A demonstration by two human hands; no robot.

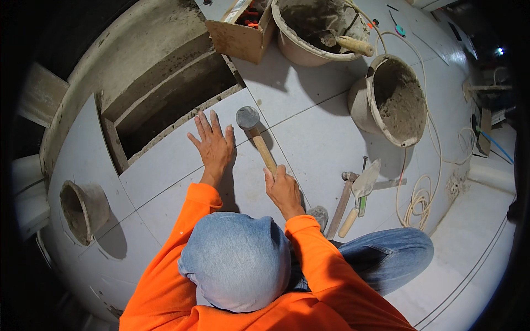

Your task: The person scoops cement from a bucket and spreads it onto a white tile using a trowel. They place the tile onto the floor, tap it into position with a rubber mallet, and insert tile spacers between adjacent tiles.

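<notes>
Gripping the wooden handle of a rubber mallet (248, 118) with the right hand (282, 186), head just right of the left hand (214, 144); lying flat, fingers spread, on the white tile (165, 160). Beyond the mallet, standing mortar buckets (395, 99).

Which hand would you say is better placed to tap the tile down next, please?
Right. The right hand grips the rubber mallet with its head over the tile, while the left hand lies flat on it.
</notes>
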